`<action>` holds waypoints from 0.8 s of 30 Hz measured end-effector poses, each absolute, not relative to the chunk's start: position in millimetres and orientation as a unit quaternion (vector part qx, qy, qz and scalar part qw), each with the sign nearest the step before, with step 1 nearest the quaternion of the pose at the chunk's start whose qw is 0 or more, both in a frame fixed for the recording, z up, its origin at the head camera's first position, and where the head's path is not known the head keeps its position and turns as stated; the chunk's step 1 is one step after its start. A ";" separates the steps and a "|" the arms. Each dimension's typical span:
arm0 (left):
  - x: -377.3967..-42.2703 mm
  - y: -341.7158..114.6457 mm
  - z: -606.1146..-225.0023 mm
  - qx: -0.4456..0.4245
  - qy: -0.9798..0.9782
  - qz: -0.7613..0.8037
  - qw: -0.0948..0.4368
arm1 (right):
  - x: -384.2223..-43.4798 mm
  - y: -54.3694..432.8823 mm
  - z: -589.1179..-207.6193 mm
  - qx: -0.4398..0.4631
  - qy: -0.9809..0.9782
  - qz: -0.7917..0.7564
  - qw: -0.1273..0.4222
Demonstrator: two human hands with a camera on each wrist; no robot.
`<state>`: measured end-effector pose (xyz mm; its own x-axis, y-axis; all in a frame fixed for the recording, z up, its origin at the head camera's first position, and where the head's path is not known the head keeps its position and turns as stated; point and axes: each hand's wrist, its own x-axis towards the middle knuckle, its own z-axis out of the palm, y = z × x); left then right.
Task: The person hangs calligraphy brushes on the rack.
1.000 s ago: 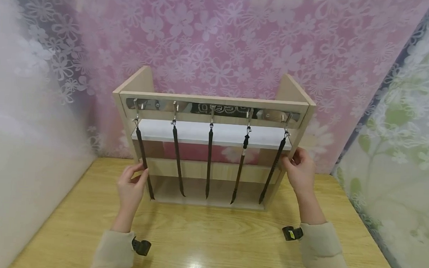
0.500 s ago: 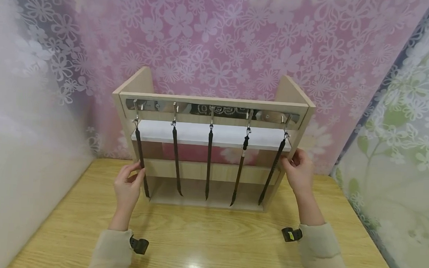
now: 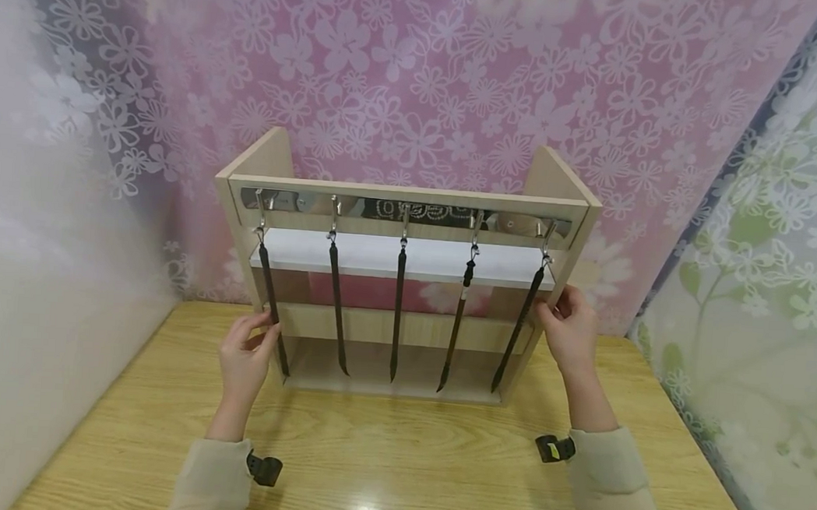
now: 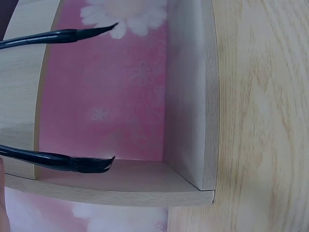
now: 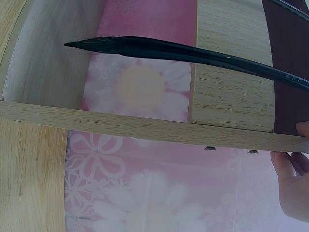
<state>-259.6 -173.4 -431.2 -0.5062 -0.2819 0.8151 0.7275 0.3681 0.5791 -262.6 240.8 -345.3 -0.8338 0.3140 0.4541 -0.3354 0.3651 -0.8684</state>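
Observation:
A pale wooden desk shelf (image 3: pixel 404 329) stands upright on the table, with several dark calligraphy brushes hanging by loops from hooks along its front rail. My left hand (image 3: pixel 244 358) pinches the shelf's left side panel between thumb and fingers, low down. The leftmost brush (image 3: pixel 275 309) hangs right at its thumb. On the other side, my right hand (image 3: pixel 572 331) grips the right side panel, higher up, close behind the rightmost brush (image 3: pixel 518 332). In the right wrist view, thumb and fingers straddle the panel's edge. Brush tips (image 4: pixel 91 165) hang before the shelf's opening in the left wrist view.
A shiny metal hook strip (image 3: pixel 439 212) runs across the shelf's top, above a white inner shelf board (image 3: pixel 380 253). Pink flowered covering (image 3: pixel 426 77) rises behind the shelf. Walls flank the wooden table (image 3: pixel 396 449) on the left and right.
The leftmost brush's lower end swung left, then slightly back right; the other brushes sway a little. My left hand shifted slightly left. My right hand stays almost in place.

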 end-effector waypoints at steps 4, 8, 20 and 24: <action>-255.3 -169.3 -425.1 -0.171 -0.678 -0.535 0.474 | -262.2 241.7 -345.2 0.003 -0.775 0.565 0.285; -245.9 -162.3 -412.8 -0.177 -0.680 -0.533 0.472 | -261.2 242.3 -344.4 -0.004 -0.778 0.562 0.279; -258.6 -168.4 -428.0 -0.177 -0.683 -0.526 0.476 | -262.0 243.6 -345.1 0.008 -0.786 0.545 0.293; -258.4 -169.7 -427.7 -0.181 -0.677 -0.537 0.469 | -259.6 243.4 -345.3 0.019 -0.777 0.556 0.296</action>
<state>-258.4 -169.7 -427.7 -0.4941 -0.2588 0.8300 0.7492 0.3576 0.5575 -259.6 243.4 -345.3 -0.8244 0.2994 0.4803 -0.3578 0.3817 -0.8522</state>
